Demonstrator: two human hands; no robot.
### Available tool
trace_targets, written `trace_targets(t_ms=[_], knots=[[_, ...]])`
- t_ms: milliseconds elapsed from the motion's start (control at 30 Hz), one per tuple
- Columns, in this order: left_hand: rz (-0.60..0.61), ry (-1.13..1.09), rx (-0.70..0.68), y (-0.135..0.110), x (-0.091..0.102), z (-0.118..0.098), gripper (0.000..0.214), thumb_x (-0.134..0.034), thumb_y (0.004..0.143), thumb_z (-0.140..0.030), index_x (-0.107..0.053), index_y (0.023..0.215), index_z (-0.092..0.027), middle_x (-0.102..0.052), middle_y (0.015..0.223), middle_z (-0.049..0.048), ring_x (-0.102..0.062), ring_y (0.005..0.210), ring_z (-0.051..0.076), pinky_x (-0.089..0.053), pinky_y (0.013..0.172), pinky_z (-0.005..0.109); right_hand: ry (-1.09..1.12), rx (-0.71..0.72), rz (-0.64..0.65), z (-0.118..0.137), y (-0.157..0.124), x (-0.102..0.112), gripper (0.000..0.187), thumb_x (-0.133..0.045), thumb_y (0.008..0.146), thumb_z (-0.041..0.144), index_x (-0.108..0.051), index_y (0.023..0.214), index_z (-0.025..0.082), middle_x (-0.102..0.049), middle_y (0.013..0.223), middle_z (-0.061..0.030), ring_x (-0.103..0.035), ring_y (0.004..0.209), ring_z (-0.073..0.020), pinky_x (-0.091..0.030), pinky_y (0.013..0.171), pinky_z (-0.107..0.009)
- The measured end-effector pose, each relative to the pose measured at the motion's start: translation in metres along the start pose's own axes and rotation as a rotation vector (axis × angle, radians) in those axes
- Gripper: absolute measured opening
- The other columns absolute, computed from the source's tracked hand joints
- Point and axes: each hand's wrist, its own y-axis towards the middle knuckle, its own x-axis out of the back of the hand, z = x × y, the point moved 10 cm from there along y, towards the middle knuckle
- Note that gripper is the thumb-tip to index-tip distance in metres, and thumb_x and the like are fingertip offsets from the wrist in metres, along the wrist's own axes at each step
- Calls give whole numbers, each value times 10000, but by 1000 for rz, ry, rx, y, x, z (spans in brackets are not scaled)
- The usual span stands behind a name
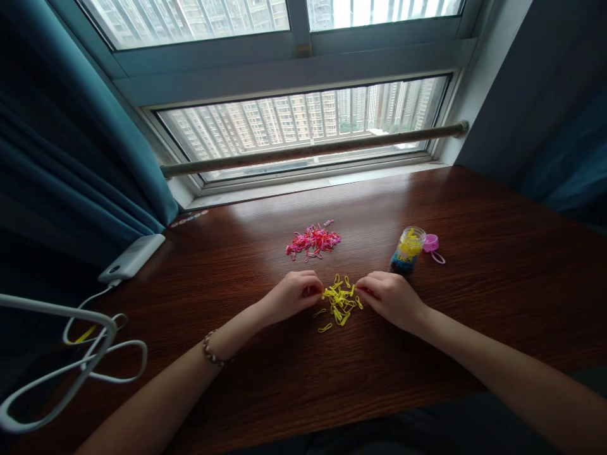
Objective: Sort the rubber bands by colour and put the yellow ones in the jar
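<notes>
A loose pile of small yellow rubber bands (340, 302) lies on the table between my two hands. My left hand (298, 292) is at the pile's left edge, its thumb and fingers pinched together at a yellow band. From the right side, my right hand (392, 294) also pinches at the pile, with a yellow band at its fingertips. Beyond the hands is a second pile of pink and red rubber bands (313, 241). A clear jar (408, 250) stands uncapped behind my right hand, with yellow bands above blue and dark ones. Its pink lid (430, 243) lies beside it.
The dark brown wooden table (237, 253) reaches to a window with a metal rail (313, 151). At the left, a white power bank (131, 258) has a looped white cable (107, 354) that hangs near my left forearm. Blue curtains (80, 114) border the table's left side.
</notes>
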Motion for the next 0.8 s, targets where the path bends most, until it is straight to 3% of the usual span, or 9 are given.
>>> trace_targets(t_ms=[167, 267, 367, 467, 567, 633, 800], knots=[[-159, 67, 175, -4, 14, 22, 83, -544, 737, -181, -607, 700, -142, -570, 664, 4, -487, 601, 105, -385, 552, 200, 6, -10, 8, -1, 0, -1, 164, -478, 853, 219, -630, 808, 177, -642, 750, -34, -581, 716, -134, -419, 693, -221], [-126, 27, 210, -5, 12, 26, 72, -555, 716, -171, -615, 689, -141, -576, 651, 3, -493, 589, 104, -391, 542, 200, 2, -11, 13, -1, 0, -1, 168, -473, 855, 219, -630, 811, 176, -640, 751, -35, -582, 720, -135, -419, 697, -222], [-28, -176, 241, -5, 4, 27, 94, -560, 720, -201, -622, 740, -132, -596, 656, 6, -518, 595, 108, -421, 543, 199, 6, -10, 9, -1, 0, -1, 173, -469, 857, 218, -630, 810, 176, -640, 751, -35, -580, 715, -134, -419, 693, -221], [11, -264, 190, -3, 0, 19, 118, -563, 736, -223, -625, 769, -128, -606, 702, 20, -538, 637, 118, -441, 576, 210, 9, -6, 2, 0, 0, -1, 172, -470, 856, 218, -629, 807, 177, -641, 752, -35, -579, 714, -135, -419, 695, -223], [-144, -106, 125, 0, 11, 16, 105, -549, 760, -203, -635, 754, -143, -604, 748, 31, -530, 665, 121, -426, 603, 219, 8, -3, 1, 1, 0, -2, 172, -470, 856, 217, -629, 807, 178, -642, 754, -36, -580, 719, -137, -419, 697, -224], [-230, -16, 156, 0, 12, 21, 88, -553, 763, -197, -629, 764, -151, -606, 736, 24, -530, 657, 123, -419, 608, 224, 7, -2, 5, 1, -1, -3, 173, -468, 857, 216, -630, 811, 179, -644, 759, -37, -582, 724, -137, -420, 700, -223], [-300, 138, 227, 0, 6, 27, 81, -543, 775, -211, -611, 775, -167, -592, 701, 9, -530, 636, 132, -412, 617, 239, 8, -4, 12, 2, -1, -4, 174, -468, 857, 215, -633, 819, 177, -648, 768, -38, -586, 728, -137, -423, 703, -225]])
